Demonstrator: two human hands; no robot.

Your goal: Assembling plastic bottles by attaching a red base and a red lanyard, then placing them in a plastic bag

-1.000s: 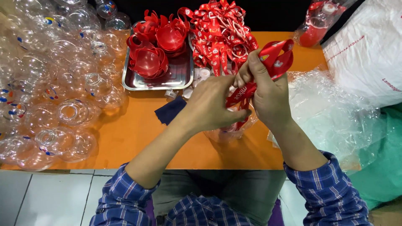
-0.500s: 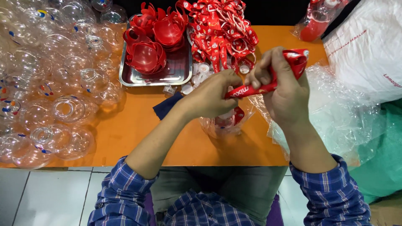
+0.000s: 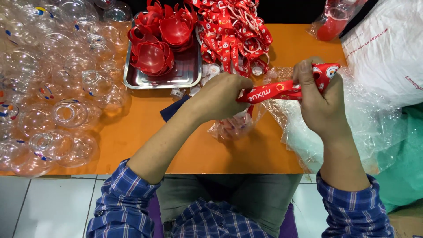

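Both my hands hold one red printed ribbon strap [image 3: 275,90] above the orange table [image 3: 145,128]. My left hand [image 3: 220,97] pinches its left end, my right hand [image 3: 319,99] grips its right end, and the strap is stretched level between them. Under my left hand lies a small clear plastic bag [image 3: 233,125] with something red inside.
A metal tray [image 3: 185,75] at the back holds several red plastic cup-like shells [image 3: 152,55]. Beside it is a heap of red straps [image 3: 233,33]. Many clear plastic half-spheres [image 3: 48,83] cover the left. Crumpled clear film [image 3: 370,114] and a white bag [image 3: 392,48] lie right.
The strap was bunched and held upright between my hands; now my hands have drawn apart and lowered, pulling it out straight and level.
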